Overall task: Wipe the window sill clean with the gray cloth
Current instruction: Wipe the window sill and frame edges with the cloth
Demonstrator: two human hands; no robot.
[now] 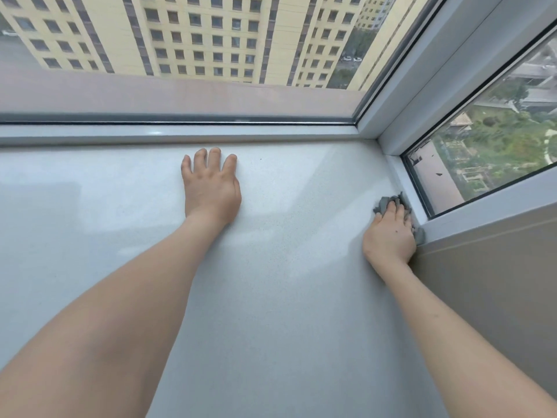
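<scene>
The wide, pale speckled window sill [90, 224] fills the lower view. My left hand [211, 188] lies flat on it near the far window, palm down, fingers spread, holding nothing. My right hand [390, 233] presses the gray cloth [385, 203] onto the sill at its right edge, against the white frame of the side window. The cloth is bunched under the palm; bits of it show past the fingertips and beside the little finger.
A white window frame [180, 132] runs along the far edge and meets the side window frame [422, 95] at the right corner. A beige wall [488, 282] rises below the side window on the right. Tall buildings show through the glass.
</scene>
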